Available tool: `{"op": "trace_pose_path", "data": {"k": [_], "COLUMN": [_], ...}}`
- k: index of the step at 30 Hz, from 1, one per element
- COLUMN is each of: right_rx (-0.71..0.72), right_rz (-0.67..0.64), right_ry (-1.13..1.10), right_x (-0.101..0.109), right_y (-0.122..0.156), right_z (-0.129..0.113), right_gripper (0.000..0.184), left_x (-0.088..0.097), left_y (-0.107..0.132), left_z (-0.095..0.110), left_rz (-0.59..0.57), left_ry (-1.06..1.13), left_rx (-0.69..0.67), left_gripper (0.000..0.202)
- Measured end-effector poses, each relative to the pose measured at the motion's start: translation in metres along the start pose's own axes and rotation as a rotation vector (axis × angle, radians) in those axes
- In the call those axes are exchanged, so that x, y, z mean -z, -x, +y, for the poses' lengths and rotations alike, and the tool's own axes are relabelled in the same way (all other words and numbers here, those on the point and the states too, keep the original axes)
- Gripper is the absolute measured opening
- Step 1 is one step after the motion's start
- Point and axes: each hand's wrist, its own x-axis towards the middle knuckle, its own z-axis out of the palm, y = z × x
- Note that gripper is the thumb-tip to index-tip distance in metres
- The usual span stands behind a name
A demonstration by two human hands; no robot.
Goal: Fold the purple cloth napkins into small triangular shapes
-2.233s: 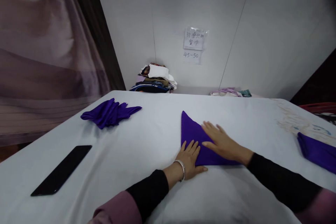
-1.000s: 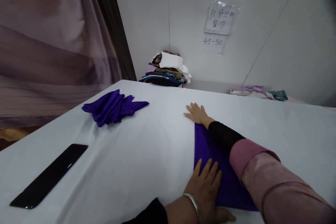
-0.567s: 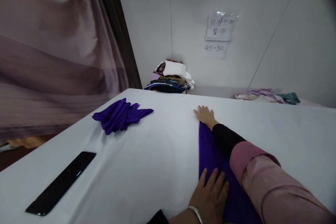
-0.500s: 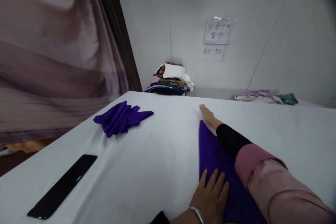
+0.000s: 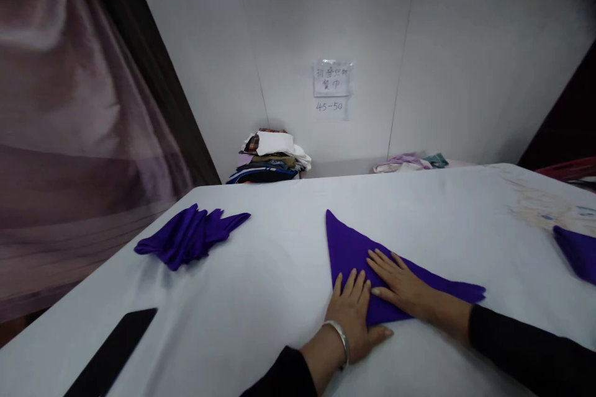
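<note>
A purple cloth napkin [image 5: 349, 247], folded into a triangle, lies flat on the white-covered table. One corner points away from me and another reaches to the right. My left hand [image 5: 352, 316] rests on its lower left part, fingers spread, a silver bangle at the wrist. Flat on the middle of the cloth is my right hand [image 5: 401, 284], its fingers stretched toward the upper left. Both palms hide part of the lower folded edge.
A pleated purple cloth [image 5: 190, 236] lies at the table's left. Nearer is a dark flat strip [image 5: 114, 350]. Another purple cloth [image 5: 577, 254] shows at the right edge. Behind the table are a clothes stack [image 5: 270, 158] and a wall sign [image 5: 333, 79]. A pink curtain [image 5: 69, 155] hangs left.
My right hand has come back from beyond the cloth's far corner onto its middle. My left hand stays on the cloth. The view has turned right, bringing in another purple cloth.
</note>
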Motion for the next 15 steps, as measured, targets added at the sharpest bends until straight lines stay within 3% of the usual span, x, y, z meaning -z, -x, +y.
{"op": "trace_pose_path", "data": {"k": [6,11,15], "right_rx": [-0.141,-0.401,-0.573], "right_rz": [0.1,0.235,0.456], "right_ry": [0.041,0.066,0.053], "right_x": [-0.002,-0.006,-0.012], "right_y": [0.089,0.166,0.208], "right_z": [0.053,0.122,0.164], "right_gripper": [0.064,0.066,0.063], "left_x": [-0.004,-0.01,-0.007], "left_y": [-0.004,-0.006,-0.004], "left_z": [-0.003,-0.006,-0.004], "left_rz": [-0.027,-0.015,-0.015], "left_ry": [-0.056,-0.078,-0.081], "left_rx": [0.022,0.021,0.022], "left_gripper": [0.087,0.085,0.081]}}
